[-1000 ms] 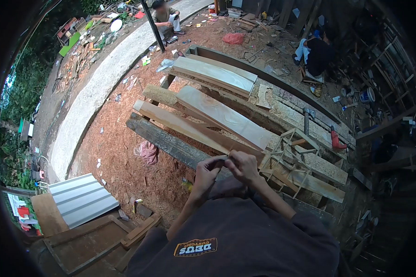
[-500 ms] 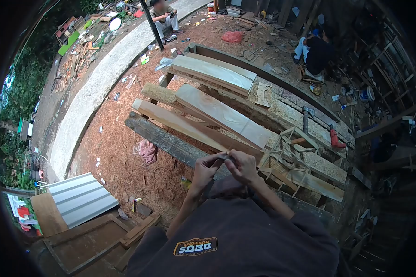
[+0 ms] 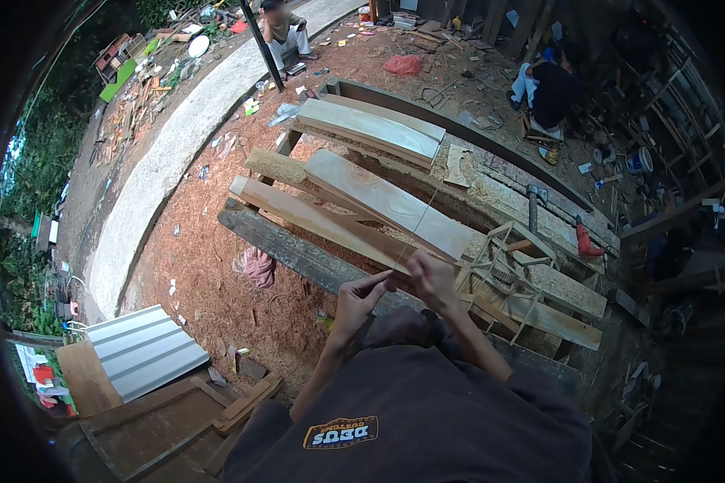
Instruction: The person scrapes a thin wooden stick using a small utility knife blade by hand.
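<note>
In front of my chest, my left hand is closed, thumb and fingertips pinched together. A thin strand, like string or fine wire, runs from near these fingertips up across the pale board. My right hand is curled closed just right of the left one, slightly blurred; whatever it grips is hidden. Both hands are above the near edge of the timber bench, by a long narrow plank. Right of my right hand lies a light wooden frame with slats.
A hammer and a red-handled tool lie on the bench's right side. More pale boards rest at the far side. One person sits by the path; another crouches at upper right. Corrugated sheet lies lower left.
My hands, together before, have moved slightly apart, the right one shifting right and curling closed. The thin strand now shows across the board. The seated person's arm has risen towards the head.
</note>
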`<state>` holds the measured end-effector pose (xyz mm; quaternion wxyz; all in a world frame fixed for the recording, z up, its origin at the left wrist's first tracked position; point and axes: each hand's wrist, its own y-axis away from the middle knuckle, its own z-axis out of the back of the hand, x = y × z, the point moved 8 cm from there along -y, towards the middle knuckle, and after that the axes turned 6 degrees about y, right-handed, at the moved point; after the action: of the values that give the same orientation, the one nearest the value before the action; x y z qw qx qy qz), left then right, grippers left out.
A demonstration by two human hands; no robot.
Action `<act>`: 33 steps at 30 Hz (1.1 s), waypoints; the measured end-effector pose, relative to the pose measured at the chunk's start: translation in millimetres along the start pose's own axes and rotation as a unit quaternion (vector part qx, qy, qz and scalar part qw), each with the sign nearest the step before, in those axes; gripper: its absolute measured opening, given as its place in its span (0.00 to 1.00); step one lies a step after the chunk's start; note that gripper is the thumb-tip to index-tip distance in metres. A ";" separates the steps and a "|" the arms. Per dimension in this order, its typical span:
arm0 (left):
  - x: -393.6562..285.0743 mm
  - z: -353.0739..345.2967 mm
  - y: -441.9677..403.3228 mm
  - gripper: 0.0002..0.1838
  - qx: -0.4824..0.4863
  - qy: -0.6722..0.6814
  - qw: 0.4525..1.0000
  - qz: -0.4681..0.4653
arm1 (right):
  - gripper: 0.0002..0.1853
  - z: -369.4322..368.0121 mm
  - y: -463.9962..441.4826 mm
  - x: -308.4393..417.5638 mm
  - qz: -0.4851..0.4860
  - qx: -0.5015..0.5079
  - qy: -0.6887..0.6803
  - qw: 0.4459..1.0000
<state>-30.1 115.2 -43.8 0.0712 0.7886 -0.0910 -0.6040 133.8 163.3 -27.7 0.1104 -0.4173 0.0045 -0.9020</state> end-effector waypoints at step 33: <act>-7.7 5.9 -1.2 0.14 0.015 -0.059 0.998 -0.022 | 0.30 -6.3 -2.0 8.7 0.032 0.012 -0.024 0.999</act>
<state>-37.7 118.2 -38.4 0.0410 0.7544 -0.0865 -0.6494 123.2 162.9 -25.0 0.1446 -0.4374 0.0044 -0.8876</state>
